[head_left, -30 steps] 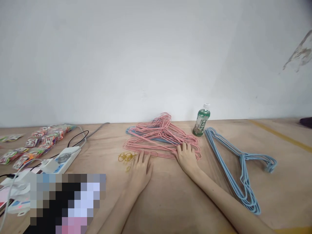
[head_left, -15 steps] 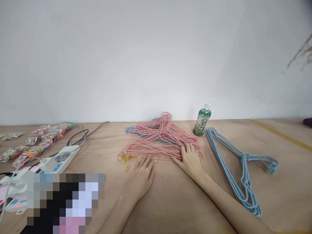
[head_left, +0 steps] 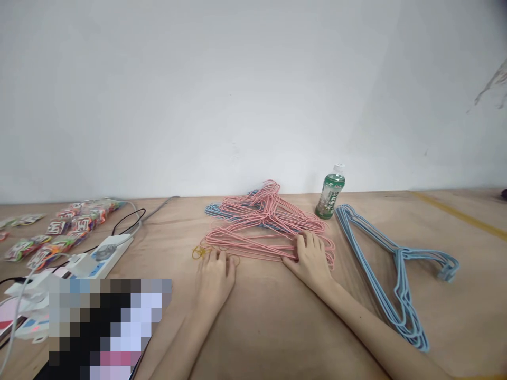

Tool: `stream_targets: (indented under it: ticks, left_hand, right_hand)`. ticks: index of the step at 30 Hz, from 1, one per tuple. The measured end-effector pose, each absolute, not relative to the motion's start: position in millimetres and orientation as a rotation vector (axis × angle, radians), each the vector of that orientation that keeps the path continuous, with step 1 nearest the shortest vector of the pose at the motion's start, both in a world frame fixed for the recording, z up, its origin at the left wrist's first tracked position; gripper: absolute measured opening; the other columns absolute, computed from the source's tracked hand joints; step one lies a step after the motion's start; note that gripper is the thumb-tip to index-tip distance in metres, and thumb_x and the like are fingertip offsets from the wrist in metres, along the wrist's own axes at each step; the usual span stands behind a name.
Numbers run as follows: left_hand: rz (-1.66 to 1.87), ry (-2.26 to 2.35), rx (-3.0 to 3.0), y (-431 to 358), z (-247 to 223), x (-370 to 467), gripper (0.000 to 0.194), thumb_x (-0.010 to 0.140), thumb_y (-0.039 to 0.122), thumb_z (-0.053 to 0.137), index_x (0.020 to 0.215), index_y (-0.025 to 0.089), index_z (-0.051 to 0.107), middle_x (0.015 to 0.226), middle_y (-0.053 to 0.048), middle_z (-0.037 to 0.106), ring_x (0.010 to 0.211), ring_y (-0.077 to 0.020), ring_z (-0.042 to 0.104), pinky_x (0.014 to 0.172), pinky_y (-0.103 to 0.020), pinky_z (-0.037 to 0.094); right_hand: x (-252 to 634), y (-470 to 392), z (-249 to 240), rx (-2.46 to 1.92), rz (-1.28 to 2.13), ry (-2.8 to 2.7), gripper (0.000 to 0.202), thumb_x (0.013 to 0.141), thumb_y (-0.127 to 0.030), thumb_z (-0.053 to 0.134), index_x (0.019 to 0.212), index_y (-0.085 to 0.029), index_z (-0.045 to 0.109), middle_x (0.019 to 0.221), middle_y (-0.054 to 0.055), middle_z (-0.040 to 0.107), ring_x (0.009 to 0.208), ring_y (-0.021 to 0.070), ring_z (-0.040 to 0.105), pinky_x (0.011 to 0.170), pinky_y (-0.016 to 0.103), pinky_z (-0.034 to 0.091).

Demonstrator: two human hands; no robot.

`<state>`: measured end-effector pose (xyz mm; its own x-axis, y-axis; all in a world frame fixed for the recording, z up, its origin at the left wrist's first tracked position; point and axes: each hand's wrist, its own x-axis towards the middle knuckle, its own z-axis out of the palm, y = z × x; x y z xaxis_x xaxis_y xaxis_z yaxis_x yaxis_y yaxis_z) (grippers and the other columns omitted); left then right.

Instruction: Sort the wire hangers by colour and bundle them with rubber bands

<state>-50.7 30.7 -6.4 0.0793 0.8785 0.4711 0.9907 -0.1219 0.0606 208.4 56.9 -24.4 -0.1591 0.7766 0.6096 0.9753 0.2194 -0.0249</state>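
Note:
A pile of pink wire clothes hangers (head_left: 253, 244) lies in the middle of the table, with blue hangers (head_left: 222, 212) partly hidden under and behind it. My right hand (head_left: 313, 259) grips the pile's near right edge, fingers over the wires and thumb at the front. Yellow rubber bands (head_left: 199, 253) lie at the pile's near left corner. On them rests my left hand (head_left: 216, 274), palm down, fingers slightly bent and thumb apart. Its fingertips partly cover the bands.
A green-labelled bottle (head_left: 330, 195) stands behind the pile. Several light blue hangers (head_left: 398, 258) lie together at the right. At the left are small colourful packets (head_left: 81, 224), a power strip (head_left: 114, 248) with cables, and a pixelated device (head_left: 114, 322). A wall (head_left: 237, 95) rises behind.
My left hand has shifted left over the rubber bands, its fingers now more bent. The pink hangers' near edge has moved slightly right, with my right hand still on it.

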Motion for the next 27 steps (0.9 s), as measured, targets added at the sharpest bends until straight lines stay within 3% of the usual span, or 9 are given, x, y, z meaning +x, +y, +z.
stream_targets:
  ticks: [7, 12, 14, 18, 21, 24, 27]
  left_hand:
    - [-0.617, -1.844, -2.100, 28.2, -12.0, -42.7, 0.020, 0.089, 0.028, 0.043, 0.086, 0.018, 0.059, 0.094, -0.012, 0.059, 0.087, -0.0255, 0.056, 0.080, -0.039, 0.046]
    - [-0.682, -1.832, -2.082, 27.0, -5.6, -42.9, 0.019, 0.088, 0.029, 0.045, 0.084, 0.018, 0.059, 0.090, -0.011, 0.055, 0.088, -0.0269, 0.053, 0.080, -0.041, 0.045]
    - [-0.694, -1.798, -2.124, 25.3, -3.0, -41.7, 0.018, 0.088, 0.030, 0.045, 0.083, 0.019, 0.058, 0.091, -0.010, 0.054, 0.089, -0.0258, 0.053, 0.081, -0.040, 0.045]
    - [-0.759, -1.681, -2.317, 19.2, -2.8, -34.5, 0.016, 0.088, 0.026, 0.046, 0.095, 0.021, 0.059, 0.105, -0.009, 0.055, 0.100, -0.0246, 0.052, 0.087, -0.039, 0.046]
    - [-0.752, -1.575, -2.470, 14.9, -7.8, -28.4, 0.033, 0.088, 0.022, 0.045, 0.120, 0.025, 0.055, 0.130, -0.010, 0.049, 0.120, -0.0262, 0.045, 0.099, -0.044, 0.041]
    - [-0.677, -1.522, -2.553, 12.4, -12.3, -24.5, 0.042, 0.089, 0.021, 0.043, 0.130, 0.028, 0.049, 0.138, -0.009, 0.046, 0.127, -0.0267, 0.042, 0.105, -0.047, 0.037]
    - [-0.671, -1.548, -2.558, 11.7, -11.7, -23.1, 0.039, 0.090, 0.021, 0.042, 0.126, 0.027, 0.053, 0.132, -0.008, 0.052, 0.121, -0.0261, 0.048, 0.101, -0.046, 0.040]
  right_hand:
    - [195.5, 40.2, -15.3, -1.215, -0.376, -2.195, 0.051, 0.082, -0.055, 0.057, 0.111, -0.013, 0.053, 0.128, 0.020, 0.047, 0.122, 0.0331, 0.039, 0.102, 0.049, 0.032]
    - [180.8, 28.7, -18.0, -1.160, -0.380, -2.278, 0.031, 0.087, -0.033, 0.054, 0.111, -0.013, 0.055, 0.130, 0.020, 0.047, 0.124, 0.0310, 0.040, 0.102, 0.045, 0.036]
    - [178.1, 26.1, -18.6, -1.214, -0.405, -2.254, 0.031, 0.087, -0.032, 0.053, 0.111, -0.013, 0.056, 0.131, 0.020, 0.048, 0.123, 0.0314, 0.041, 0.100, 0.045, 0.038]
    - [179.6, 25.2, -17.8, -1.354, -0.425, -2.137, 0.066, 0.082, -0.057, 0.055, 0.127, -0.009, 0.047, 0.132, 0.024, 0.047, 0.122, 0.0362, 0.041, 0.097, 0.050, 0.037]
    - [182.8, 26.6, -18.0, -1.430, -0.422, -2.114, 0.087, 0.078, -0.069, 0.052, 0.137, -0.006, 0.038, 0.125, 0.025, 0.052, 0.116, 0.0369, 0.045, 0.096, 0.051, 0.036]
    - [185.2, 28.6, -18.7, -1.445, -0.427, -2.161, 0.081, 0.083, -0.066, 0.047, 0.138, -0.006, 0.038, 0.121, 0.024, 0.055, 0.109, 0.0345, 0.050, 0.092, 0.048, 0.038]
    - [187.3, 31.2, -18.8, -1.436, -0.420, -2.171, 0.066, 0.090, -0.056, 0.044, 0.135, -0.008, 0.041, 0.117, 0.021, 0.058, 0.106, 0.0319, 0.052, 0.089, 0.044, 0.040]
